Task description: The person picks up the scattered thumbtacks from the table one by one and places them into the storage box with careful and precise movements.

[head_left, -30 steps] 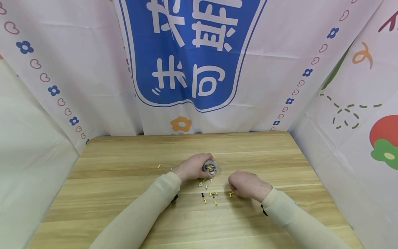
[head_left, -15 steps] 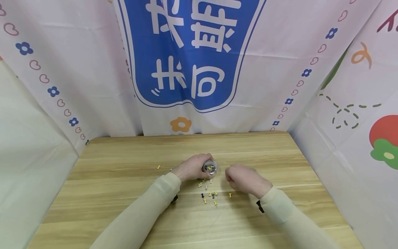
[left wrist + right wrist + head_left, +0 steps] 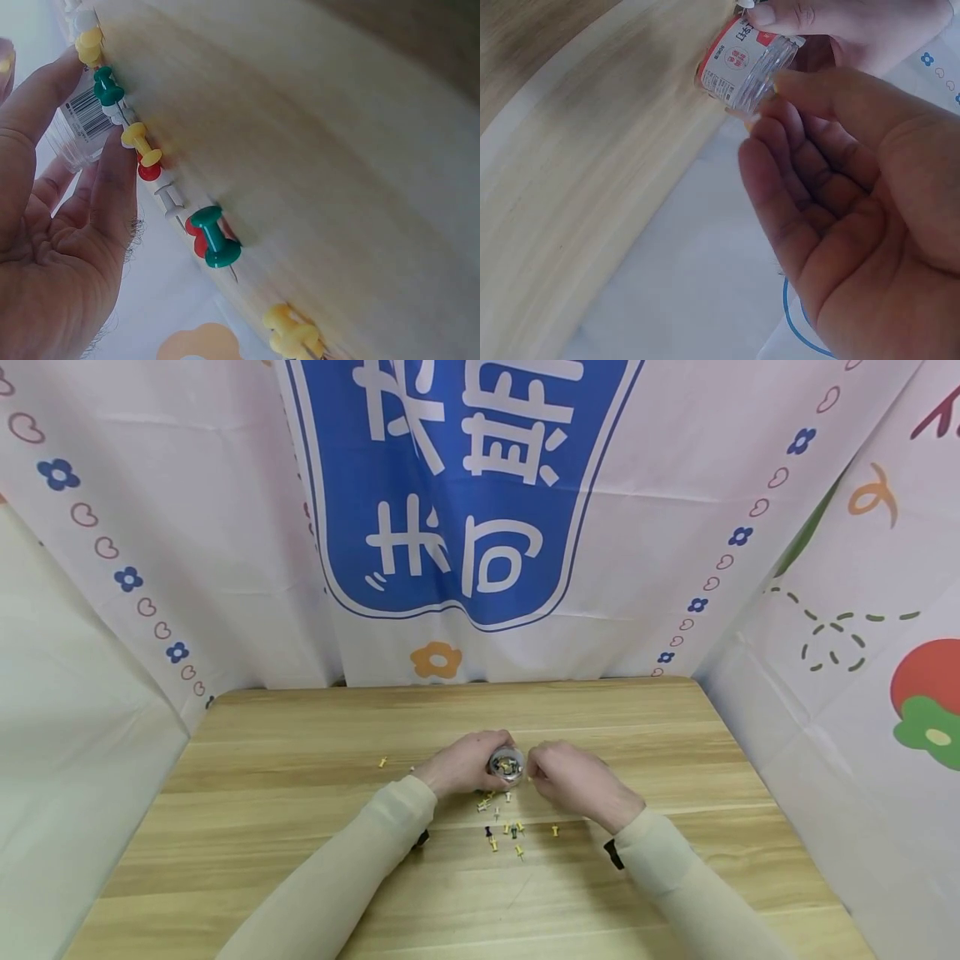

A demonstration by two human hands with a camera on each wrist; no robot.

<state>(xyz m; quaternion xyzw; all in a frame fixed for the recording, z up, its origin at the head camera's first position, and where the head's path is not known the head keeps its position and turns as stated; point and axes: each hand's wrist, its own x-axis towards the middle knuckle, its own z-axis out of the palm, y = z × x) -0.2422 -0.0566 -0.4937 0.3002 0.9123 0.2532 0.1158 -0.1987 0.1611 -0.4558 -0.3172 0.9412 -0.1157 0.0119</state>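
Note:
My left hand grips a small clear plastic jar with a printed label, standing on the table. Push pins of mixed colours lie inside the jar, seen from above in the head view. Just right of its rim is my right hand, thumb and fingertips pinching a yellow push pin that is mostly hidden by the fingers. In the left wrist view a green push pin and a yellow push pin lie among others near the left hand.
Several loose push pins, among them a black one and a yellow one, are scattered in front of the jar. Another yellow push pin lies apart on the left. A printed curtain hangs behind the wooden table.
My right hand has risen from beside a yellow push pin at the right and moved left and away from me to the jar's rim. The left hand and jar have stayed put.

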